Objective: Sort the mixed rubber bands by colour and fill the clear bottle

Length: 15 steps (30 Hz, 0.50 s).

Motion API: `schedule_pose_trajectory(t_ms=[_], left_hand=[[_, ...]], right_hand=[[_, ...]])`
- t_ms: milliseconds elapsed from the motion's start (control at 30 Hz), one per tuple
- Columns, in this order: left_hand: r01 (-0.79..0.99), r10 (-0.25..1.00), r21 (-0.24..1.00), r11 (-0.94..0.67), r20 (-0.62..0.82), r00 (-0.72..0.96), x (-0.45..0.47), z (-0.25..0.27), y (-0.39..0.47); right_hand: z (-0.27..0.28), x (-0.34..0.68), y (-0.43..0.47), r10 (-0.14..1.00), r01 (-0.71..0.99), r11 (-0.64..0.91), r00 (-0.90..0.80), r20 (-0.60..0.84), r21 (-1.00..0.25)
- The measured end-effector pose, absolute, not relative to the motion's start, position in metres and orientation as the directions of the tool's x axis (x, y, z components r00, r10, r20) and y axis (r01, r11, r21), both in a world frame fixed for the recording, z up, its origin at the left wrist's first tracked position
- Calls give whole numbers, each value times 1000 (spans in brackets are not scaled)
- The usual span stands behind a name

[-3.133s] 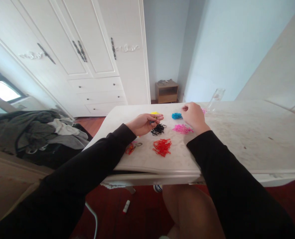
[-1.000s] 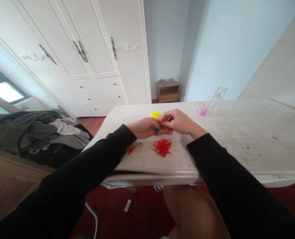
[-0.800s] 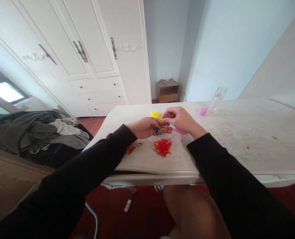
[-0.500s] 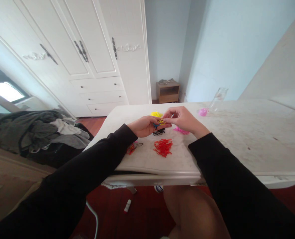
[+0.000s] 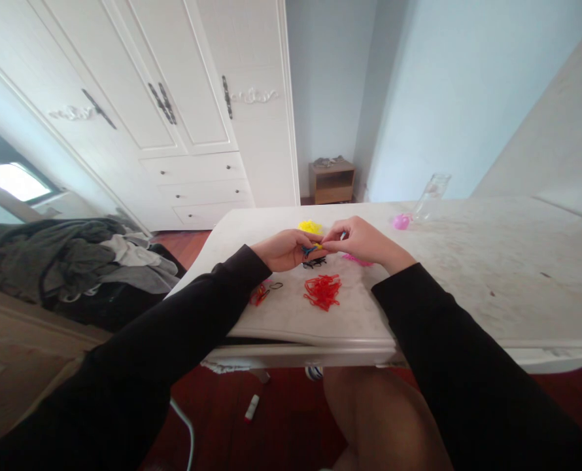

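Observation:
Over the table, my left hand [image 5: 286,250] is closed on several blue rubber bands [image 5: 309,250] that stick out past its fingers. A yellow rubber band [image 5: 319,246] sits bunched between the fingertips of both hands. My right hand [image 5: 359,242] pinches at this yellow band, its thumb and forefinger meeting my left fingers. A small pale-blue bit [image 5: 344,235] shows inside my right hand, too small to name. Below and behind the hands lie piles of red rubber bands [image 5: 322,292], black rubber bands [image 5: 314,261], yellow rubber bands [image 5: 310,226] and pink rubber bands [image 5: 357,260], partly hidden.
A small mixed pile of bands [image 5: 260,294] lies by my left sleeve. Farther right on the white table [image 5: 467,281] are a pink object [image 5: 401,222] and a clear glass container [image 5: 432,196]. Dark clothes [image 5: 75,261] are heaped at the left.
The yellow band, earlier showing as an open loop at my fingers, is now bunched small against the blue ones. My right hand has shifted slightly lower.

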<state>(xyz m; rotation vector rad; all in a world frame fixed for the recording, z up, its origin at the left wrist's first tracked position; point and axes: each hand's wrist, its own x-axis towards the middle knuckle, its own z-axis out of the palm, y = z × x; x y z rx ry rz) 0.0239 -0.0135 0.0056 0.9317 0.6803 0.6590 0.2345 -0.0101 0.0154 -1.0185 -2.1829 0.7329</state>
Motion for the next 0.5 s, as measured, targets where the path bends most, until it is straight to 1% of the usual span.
schedule_pose_trajectory(t_ms=[100, 267, 367, 500], left_hand=[[-191, 735, 867, 461, -251, 630, 24, 6, -14], [-164, 719, 858, 487, -287, 633, 23, 6, -15], [-176, 710, 855, 487, -270, 651, 22, 5, -14], [-190, 694, 850, 491, -250, 676, 22, 4, -12]], right_hand=[[17, 236, -11, 783, 463, 567, -559, 273, -681], [19, 235, -14, 736, 506, 621, -640, 223, -599], [18, 234, -15, 738, 516, 618, -641, 211, -593], [16, 233, -14, 749, 515, 616, -616, 242, -596]])
